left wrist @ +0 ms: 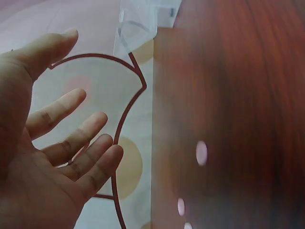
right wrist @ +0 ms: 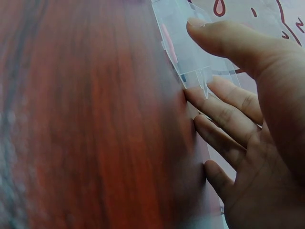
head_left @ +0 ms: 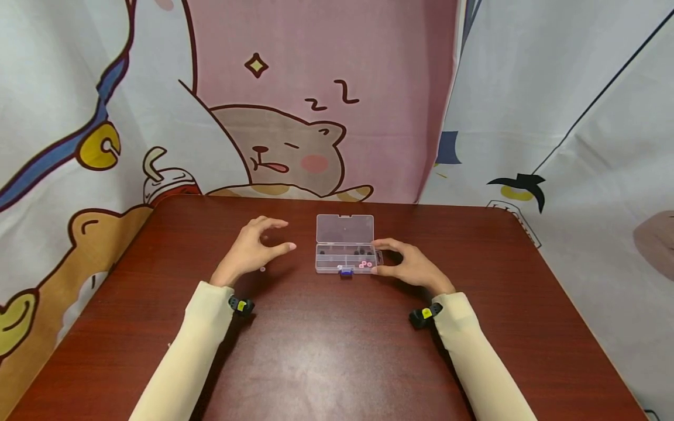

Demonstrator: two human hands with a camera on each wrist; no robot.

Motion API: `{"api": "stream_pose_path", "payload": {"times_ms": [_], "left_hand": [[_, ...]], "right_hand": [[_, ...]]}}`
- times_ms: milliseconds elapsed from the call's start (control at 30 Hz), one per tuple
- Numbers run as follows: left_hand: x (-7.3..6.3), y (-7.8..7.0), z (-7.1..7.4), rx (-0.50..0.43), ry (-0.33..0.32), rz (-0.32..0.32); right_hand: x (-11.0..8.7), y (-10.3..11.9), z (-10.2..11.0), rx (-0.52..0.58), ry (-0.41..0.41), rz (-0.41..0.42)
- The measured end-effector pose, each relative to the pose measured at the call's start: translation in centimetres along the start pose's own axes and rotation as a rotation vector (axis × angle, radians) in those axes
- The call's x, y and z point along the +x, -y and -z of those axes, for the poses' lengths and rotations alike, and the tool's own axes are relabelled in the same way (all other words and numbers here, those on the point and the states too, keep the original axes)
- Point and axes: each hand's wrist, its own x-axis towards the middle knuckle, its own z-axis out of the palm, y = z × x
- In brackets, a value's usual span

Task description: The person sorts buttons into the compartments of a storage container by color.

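A clear plastic compartment box point(head_left: 329, 272) sits on the table with its lid point(head_left: 344, 228) raised at the back and a blue clasp point(head_left: 346, 273) in front. Dark beads point(head_left: 362, 252) lie in its back row, and several pink beads point(head_left: 364, 265) in the front right compartment. My right hand point(head_left: 409, 266) grips the box's right end, thumb at the front corner and index finger at the back. To the left of the box, my left hand point(head_left: 247, 248) hovers above the table, fingers spread and holding nothing. A pink bead point(left wrist: 201, 153) lies on the wood below it.
The brown wooden table point(head_left: 337, 351) ends at a back edge close behind the box. Behind it hangs a printed cloth point(head_left: 395, 117) with cartoon animals. Another small pale bead point(head_left: 169, 345) lies near the left sleeve.
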Motion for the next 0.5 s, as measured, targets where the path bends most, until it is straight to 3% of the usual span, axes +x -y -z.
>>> {"api": "stream_pose_path", "payload": {"times_ms": [100,500], "left_hand": [[-0.4,0.7,0.4,0.047,-0.008,0.005],[-1.7,3.5,2.1,0.086,-0.045,0.024]], "right_hand": [[0.1,0.0,-0.1,-0.001,0.001,-0.001],[0.1,-0.1,0.0,0.012,0.001,0.011]]}}
